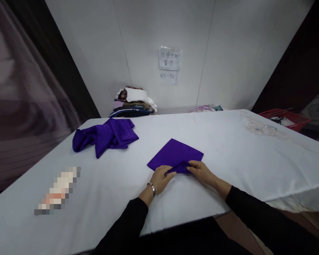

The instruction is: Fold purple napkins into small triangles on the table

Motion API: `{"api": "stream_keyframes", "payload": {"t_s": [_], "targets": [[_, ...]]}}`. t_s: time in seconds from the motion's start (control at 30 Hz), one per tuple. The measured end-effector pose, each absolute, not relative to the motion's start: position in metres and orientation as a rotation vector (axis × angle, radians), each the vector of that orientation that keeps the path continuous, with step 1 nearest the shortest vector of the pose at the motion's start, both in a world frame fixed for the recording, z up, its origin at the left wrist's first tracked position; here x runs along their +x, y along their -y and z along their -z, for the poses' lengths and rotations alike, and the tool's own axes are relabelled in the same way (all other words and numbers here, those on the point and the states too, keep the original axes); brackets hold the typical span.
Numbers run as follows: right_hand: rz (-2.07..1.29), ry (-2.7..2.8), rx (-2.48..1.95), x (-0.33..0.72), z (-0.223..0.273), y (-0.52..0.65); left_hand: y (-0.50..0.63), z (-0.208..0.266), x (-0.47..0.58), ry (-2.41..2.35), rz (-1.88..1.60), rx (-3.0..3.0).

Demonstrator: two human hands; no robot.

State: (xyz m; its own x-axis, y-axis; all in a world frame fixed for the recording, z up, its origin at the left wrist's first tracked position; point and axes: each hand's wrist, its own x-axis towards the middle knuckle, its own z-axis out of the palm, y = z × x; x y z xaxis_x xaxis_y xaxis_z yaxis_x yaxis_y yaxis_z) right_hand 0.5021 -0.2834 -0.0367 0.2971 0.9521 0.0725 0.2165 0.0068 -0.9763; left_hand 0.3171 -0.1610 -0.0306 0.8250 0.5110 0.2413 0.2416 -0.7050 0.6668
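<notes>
A purple napkin (177,152) lies folded on the white-covered table (218,138), one corner pointing away from me. At its near left edge, my left hand (161,180) is closed on the fabric, fingers over the edge and thumb to the side. My right hand (200,170) pinches the near right part between thumb and fingertips. Between the hands the cloth is slightly lifted and creased. Farther left, a crumpled heap of purple napkins (106,136) rests apart from both hands.
A stack of folded clothes (134,102) stands against the wall at the back. A pixelated flat object (59,190) lies at the left. Beyond the far right corner is a red basket (299,122). Paper signs (170,59) hang on the wall.
</notes>
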Motion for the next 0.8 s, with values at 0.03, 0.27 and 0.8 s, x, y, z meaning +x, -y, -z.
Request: {"api": "stream_keyframes", "payload": {"t_s": [0.03,0.27,0.8], "targets": [[-0.878,1.090,-1.440,0.502,0.036,0.282,0.161,0.031,0.315,-0.568,-0.552,2.366],[-0.979,0.929,-1.375,0.502,0.037,0.275,0.156,0.042,0.311,-0.725,-0.640,2.342],[-0.839,0.943,-1.412,0.501,0.030,0.281,0.159,0.032,0.313,-0.674,-0.638,2.093]]}}
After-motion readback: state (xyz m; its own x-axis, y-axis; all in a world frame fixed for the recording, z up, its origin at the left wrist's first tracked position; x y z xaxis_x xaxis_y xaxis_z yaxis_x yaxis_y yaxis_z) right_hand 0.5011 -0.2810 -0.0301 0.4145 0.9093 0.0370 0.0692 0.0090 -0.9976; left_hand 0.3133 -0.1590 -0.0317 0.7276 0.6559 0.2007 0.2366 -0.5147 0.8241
